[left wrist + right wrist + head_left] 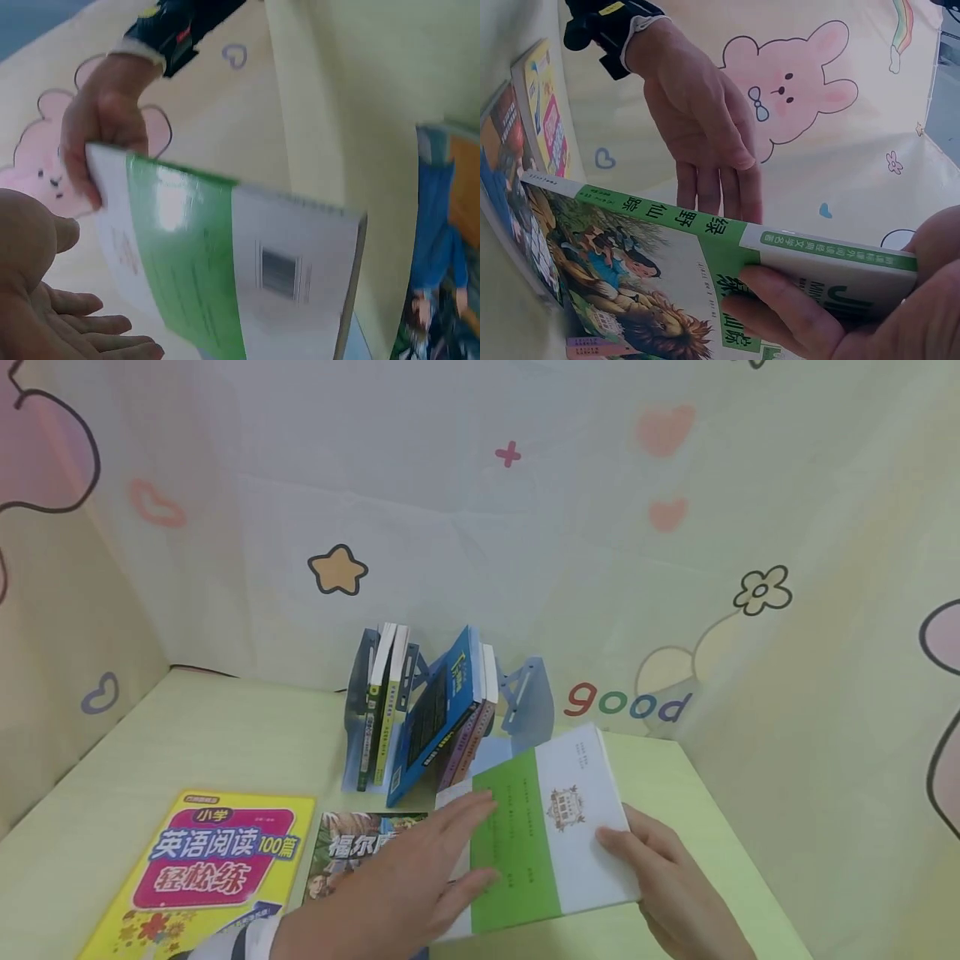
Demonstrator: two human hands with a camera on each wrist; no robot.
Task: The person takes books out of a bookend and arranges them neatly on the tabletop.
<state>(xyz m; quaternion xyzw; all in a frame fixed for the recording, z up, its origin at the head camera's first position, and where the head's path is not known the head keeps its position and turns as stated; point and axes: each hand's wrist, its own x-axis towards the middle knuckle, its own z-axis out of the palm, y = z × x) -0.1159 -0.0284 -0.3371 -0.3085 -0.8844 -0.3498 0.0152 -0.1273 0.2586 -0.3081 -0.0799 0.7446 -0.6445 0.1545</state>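
My right hand [678, 881] grips a white book with a green band [517, 847] by its right edge, thumb on the facing cover and fingers behind. Its other cover, with a lion and a girl, appears in the right wrist view, where fingers [795, 300] press on it. The book is held tilted above the table. My left hand [405, 881] is at the book's left side with straight, spread fingers, overlapping the cover in the head view. In the left wrist view, the left palm [30, 277] faces the book with a gap between them.
Behind the hands, a blue bookend rack [531, 702] holds several upright books, with a blue book [442, 718] leaning right. A yellow workbook [217, 860] lies at left on the table [247, 718], next to a dark illustrated book [345, 843] partly hidden by my left hand. Patterned curtains [420, 485] enclose the table.
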